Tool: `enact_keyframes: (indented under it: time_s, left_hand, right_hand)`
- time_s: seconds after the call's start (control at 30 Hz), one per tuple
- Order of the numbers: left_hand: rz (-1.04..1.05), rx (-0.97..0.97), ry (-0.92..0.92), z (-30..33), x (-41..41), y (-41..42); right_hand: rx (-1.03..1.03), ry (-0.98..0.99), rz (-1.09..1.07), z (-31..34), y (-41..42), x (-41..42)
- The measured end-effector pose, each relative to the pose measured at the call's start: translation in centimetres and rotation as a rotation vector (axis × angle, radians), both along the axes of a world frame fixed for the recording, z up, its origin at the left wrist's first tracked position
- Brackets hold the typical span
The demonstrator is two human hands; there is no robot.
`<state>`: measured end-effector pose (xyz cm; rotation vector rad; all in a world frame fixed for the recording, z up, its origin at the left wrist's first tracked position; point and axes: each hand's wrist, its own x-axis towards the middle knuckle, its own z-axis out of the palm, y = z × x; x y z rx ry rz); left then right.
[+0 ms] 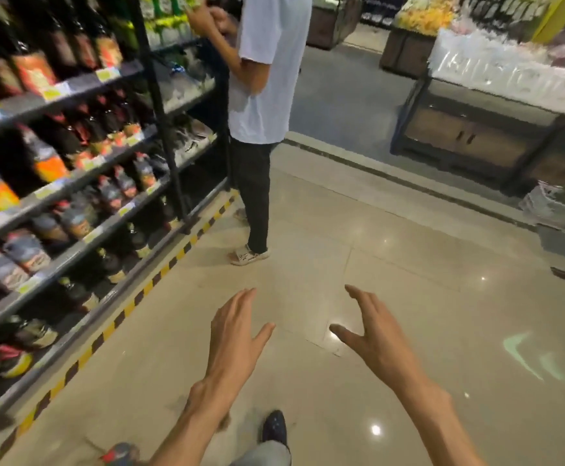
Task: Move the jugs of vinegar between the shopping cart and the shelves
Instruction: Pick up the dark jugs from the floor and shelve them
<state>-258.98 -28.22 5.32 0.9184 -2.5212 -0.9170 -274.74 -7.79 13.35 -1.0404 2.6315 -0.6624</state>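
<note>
hands first: the left hand [232,334] and right hand [372,334] are both out in front, low in the middle of the frame, over bare floor [425,331]. both are wide, fingers straight and a little spread, thumbs pointing in toward each other, and neither holds anything. they are apart, with a gap of shiny tile between them.

shelves [82,183] run down the left side of the frame, dark metal, several tiers, tilted by the wide lens. jugs [25,250] with dark liquid, red caps and grey-and-orange labels sit in rows on the middle and lower tiers at the left edge; they are blurred, so the labels can't be read. taller dark bottles [82,45] stand on the top tier at upper left. yellow price tags [106,74] line the shelf edges. a yellow-and-black striped strip [140,294] runs along the floor at the foot of the shelves.

a person [264,79] in a white shirt and dark trousers stands in the upper middle, just beside the far end of the shelves, hands raised near the top tier. a display counter [476,136] with clear wrapped goods fills the upper right. at the bottom edge a dark shoe [274,428] shows, just beside the left forearm.
</note>
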Motion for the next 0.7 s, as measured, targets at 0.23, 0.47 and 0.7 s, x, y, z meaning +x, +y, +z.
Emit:
enact_keyframes:
  time_s: [0.23, 0.47, 0.7]
  left_hand:
    - [0.441, 0.022, -0.05, -1.7, -1.1, -6.4]
    - [0.983, 0.168, -0.094, -5.4, 1.7, -7.7]
    - [1.54, 0.383, -0.036, -9.7, 1.3, -5.5]
  right_hand:
    - [0.108, 0.026, 0.498, -1.4, -16.2, -7.9]
    - [0.168, -0.026, 1.008, -4.9, -31.4, -8.3]
    - [0.294, -0.117, 1.449, -11.3, -41.5, -5.3]
